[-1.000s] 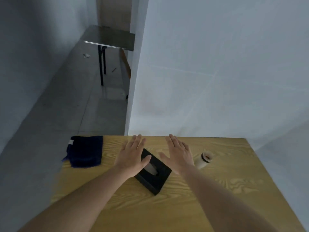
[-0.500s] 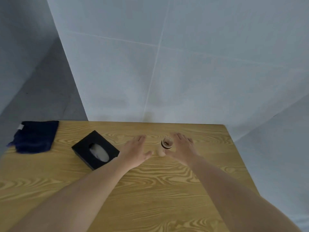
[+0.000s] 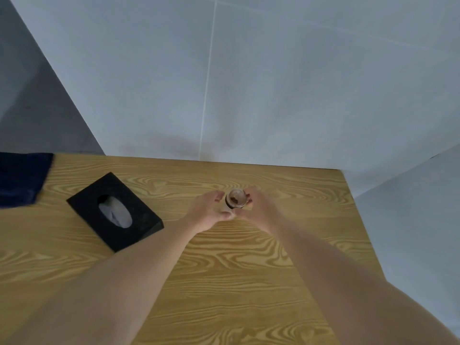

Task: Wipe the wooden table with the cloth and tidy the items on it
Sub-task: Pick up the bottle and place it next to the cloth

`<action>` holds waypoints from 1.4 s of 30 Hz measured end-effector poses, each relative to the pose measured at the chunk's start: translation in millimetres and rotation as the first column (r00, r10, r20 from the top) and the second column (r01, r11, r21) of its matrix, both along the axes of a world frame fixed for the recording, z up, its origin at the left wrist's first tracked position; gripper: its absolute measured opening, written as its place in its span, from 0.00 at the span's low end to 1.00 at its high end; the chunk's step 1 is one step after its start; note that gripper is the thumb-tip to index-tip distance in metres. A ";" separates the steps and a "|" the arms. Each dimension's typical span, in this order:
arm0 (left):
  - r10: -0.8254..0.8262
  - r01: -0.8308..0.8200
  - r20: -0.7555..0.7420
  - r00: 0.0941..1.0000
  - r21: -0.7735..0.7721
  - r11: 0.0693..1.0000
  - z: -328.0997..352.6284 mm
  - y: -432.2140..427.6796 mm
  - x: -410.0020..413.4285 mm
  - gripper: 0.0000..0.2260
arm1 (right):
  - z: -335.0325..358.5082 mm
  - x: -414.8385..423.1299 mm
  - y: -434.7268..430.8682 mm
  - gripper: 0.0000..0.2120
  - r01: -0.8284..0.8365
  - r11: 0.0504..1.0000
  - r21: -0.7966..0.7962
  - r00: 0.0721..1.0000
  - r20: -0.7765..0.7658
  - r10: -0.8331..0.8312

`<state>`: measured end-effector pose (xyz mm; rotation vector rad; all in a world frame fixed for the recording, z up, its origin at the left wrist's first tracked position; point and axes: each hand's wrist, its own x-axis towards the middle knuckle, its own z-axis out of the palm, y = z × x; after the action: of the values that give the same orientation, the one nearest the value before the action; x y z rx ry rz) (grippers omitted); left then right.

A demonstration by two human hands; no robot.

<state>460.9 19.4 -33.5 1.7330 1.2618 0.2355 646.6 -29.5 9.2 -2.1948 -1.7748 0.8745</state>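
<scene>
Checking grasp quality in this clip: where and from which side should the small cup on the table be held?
Grip the small cup by its pale side wall below the dark rim, coming in level from left and right. It stands upright with its mouth open upward, so a top grab would cover the opening. The left hand and right hand already flank it that way.

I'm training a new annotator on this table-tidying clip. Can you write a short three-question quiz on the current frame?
1. True or false: the dark blue cloth lies at the table's far left corner, untouched by either hand.
2. What do the left hand and right hand close around? A) the black tissue box B) the small cup C) the cloth
3. Fill in: the tissue box sits to the ____ of the cup.

Key: 1 true; 2 B; 3 left
</scene>
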 end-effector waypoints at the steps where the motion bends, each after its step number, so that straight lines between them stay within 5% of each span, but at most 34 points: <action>1: 0.002 -0.002 0.021 1.000 0.000 1.000 -2.8 -0.4 1.3 0.33 | -1.1 0.1 0.5 0.20 -0.005 1.000 0.010 1.000 -0.009 0.005; 10: 0.067 -0.063 0.163 0.984 -0.027 0.998 -9.2 -1.5 1.5 0.24 | 0.1 -4.7 1.4 0.21 -0.001 0.999 0.048 1.000 -0.027 0.002; 18: 0.071 -0.082 0.243 0.967 0.037 0.996 23.6 8.3 -38.8 0.27 | 36.5 -37.2 17.0 0.22 -0.049 0.994 0.099 0.998 -0.021 0.052; 30: 0.208 -0.256 0.259 0.943 0.168 0.952 98.4 58.1 -199.8 0.17 | 107.6 -189.9 93.6 0.24 -0.226 0.946 0.231 0.969 -0.042 0.242; 37: 0.282 -0.333 0.244 0.928 0.202 0.921 102.7 87.5 -294.6 0.28 | 108.3 -284.4 137.0 0.24 -0.287 0.917 0.277 0.948 -0.055 0.313; 42: 0.339 -0.378 0.216 0.916 0.177 0.909 83.8 100.3 -351.4 0.22 | 88.1 -342.2 158.1 0.23 -0.327 0.915 0.236 0.932 -0.078 0.354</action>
<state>109.5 119.8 50.4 1.6003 1.4559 0.7561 304.4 128.6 97.3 -1.6894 -2.1178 0.8077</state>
